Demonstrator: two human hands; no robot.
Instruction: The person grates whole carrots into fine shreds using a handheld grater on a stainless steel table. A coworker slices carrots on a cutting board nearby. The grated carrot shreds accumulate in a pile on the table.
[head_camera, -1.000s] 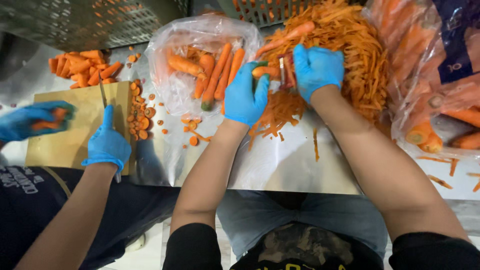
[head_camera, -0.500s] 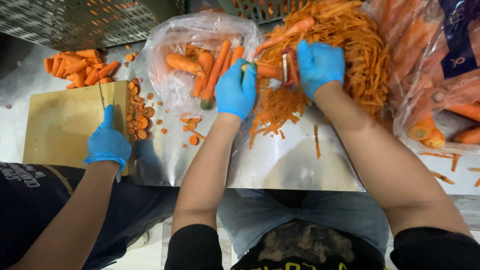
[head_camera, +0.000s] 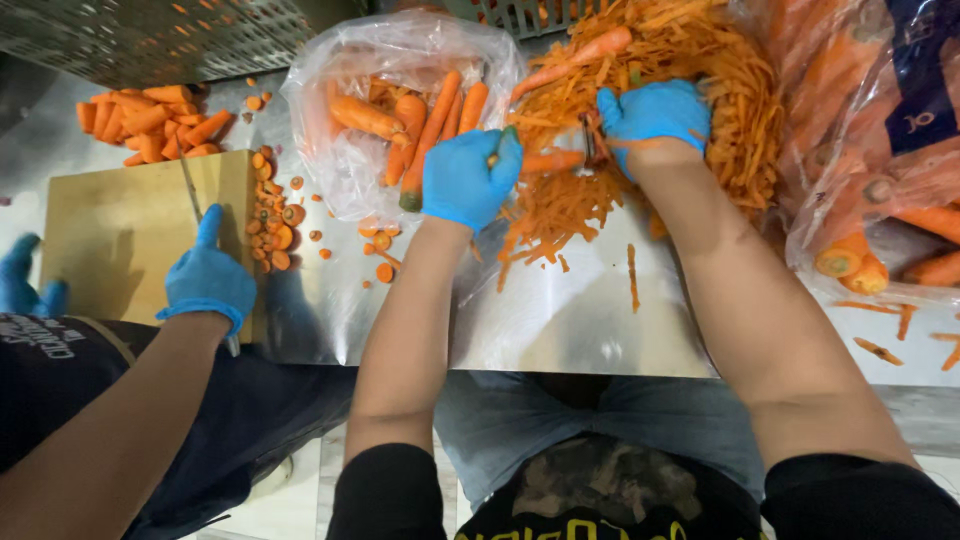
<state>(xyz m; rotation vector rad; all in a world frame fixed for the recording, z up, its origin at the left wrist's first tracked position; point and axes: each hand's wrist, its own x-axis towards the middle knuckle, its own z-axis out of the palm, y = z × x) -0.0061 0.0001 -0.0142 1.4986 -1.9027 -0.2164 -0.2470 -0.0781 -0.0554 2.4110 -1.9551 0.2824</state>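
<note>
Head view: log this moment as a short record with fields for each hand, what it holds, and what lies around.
left hand: blue-gloved left hand grips the end of a carrot
right hand: blue-gloved right hand holds a peeler against that carrot
under the hands: heap of carrot peelings on the steel table
beside: clear bag of carrots
far left: co-worker's gloved hand with a knife on a cutting board, carrot slices at its edge

Head camera looks steeply down, close over the steel counter (head_camera: 560, 320).
</note>
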